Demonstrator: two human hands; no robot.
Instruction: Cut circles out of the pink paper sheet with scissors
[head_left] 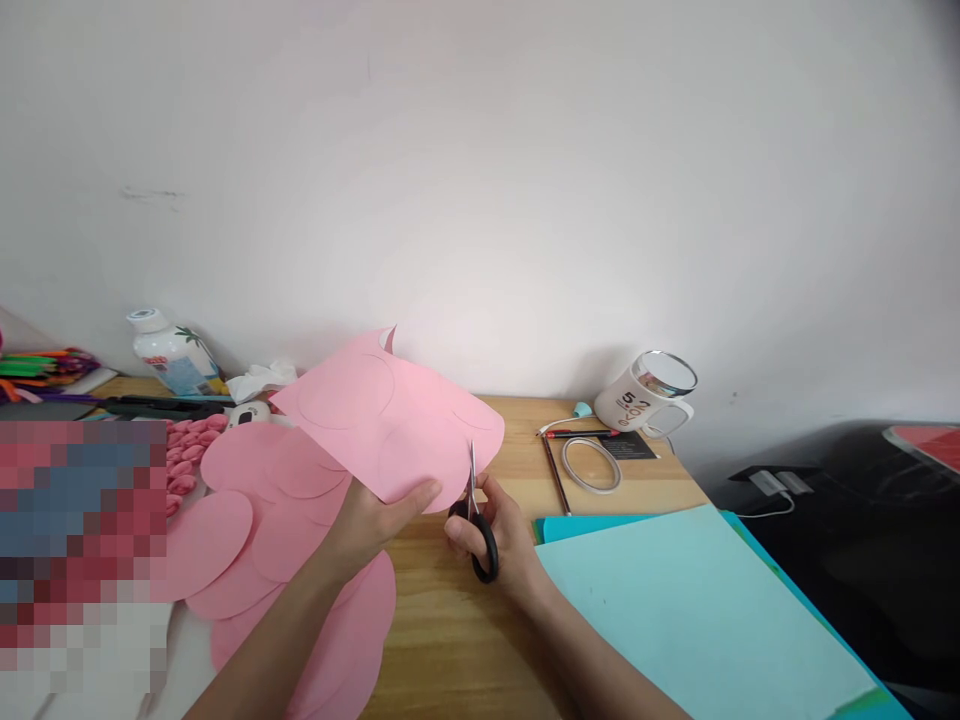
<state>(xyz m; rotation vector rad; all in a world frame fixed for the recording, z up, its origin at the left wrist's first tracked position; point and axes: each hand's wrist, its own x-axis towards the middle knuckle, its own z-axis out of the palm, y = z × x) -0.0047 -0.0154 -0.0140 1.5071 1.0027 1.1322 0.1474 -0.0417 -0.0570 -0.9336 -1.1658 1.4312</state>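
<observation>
Left hand (375,520) pinches pink sheet (382,420) at 6 o'clock; right hand (499,535) fingers curled through scissors (476,520). Best: follow the drawn curve, turning the sheet.

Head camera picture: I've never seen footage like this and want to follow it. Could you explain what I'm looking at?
This is one view from a camera worn on a person's head, looking down at their own bare hands over a wooden table. The left hand holds up a pink paper sheet with circles drawn on it. The right hand works black-handled scissors at its edge. Cut pink circles lie to the left, light blue paper to the right, a white mug behind.
</observation>
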